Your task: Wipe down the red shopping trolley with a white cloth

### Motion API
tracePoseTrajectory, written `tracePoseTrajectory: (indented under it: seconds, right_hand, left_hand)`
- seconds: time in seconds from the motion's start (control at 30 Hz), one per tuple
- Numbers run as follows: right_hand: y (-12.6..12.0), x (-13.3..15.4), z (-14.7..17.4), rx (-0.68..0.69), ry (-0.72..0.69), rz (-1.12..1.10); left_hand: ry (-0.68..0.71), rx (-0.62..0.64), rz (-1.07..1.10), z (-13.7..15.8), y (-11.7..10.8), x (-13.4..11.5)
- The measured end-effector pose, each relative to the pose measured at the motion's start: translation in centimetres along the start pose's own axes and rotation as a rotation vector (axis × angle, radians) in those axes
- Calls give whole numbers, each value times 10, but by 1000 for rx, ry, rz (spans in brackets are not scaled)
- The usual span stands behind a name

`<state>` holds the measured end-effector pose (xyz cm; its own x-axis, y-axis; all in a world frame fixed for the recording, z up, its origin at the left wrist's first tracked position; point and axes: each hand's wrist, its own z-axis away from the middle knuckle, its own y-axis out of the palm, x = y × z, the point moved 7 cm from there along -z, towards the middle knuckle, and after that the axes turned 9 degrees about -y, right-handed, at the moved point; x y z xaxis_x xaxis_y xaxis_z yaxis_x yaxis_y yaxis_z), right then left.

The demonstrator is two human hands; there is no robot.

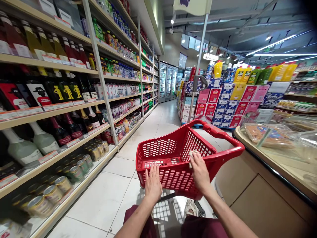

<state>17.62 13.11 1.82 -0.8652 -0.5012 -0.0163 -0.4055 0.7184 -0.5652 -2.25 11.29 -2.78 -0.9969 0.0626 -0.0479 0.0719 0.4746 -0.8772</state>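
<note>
A red plastic shopping cart (170,175) stands sideways in front of me, its handle toward the right. My left hand (153,181) lies with fingers stretched out against the near side of the basket, the fingertips at the rim. At the rim farther right is my right hand (198,170), its fingers closed over a pale cloth (191,158). Only an edge of the cloth shows past the fingers. The cart's slotted walls and part of its inside are visible between and beyond the hands.
Tall shelves (99,74) with bottles and cans line the left. A display counter (267,162) with packaged food stands close on the right. Stacked drink cartons (210,102) and a metal pole (198,62) are behind the cart. Glass-door fridges (168,79) stand at the aisle's far end.
</note>
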Motion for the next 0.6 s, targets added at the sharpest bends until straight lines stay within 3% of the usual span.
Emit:
tracePoseTrajectory:
  seconds: [0.17,0.3,0.43,0.6]
  right_hand:
    - [30,55,-3,89,-169,-139]
    - [35,49,-12,45,-31,-110]
    - [37,59,-14,35,-98,-230]
    - [27,58,-15,200,-107,-280]
  left_hand:
    - [-13,-18,29,1,-5,-1]
    - [23,-65,104,-5,-17,-13]
    - [113,-49,184,-23,-19,-37]
    - [255,-16,291,-46,-5,-71]
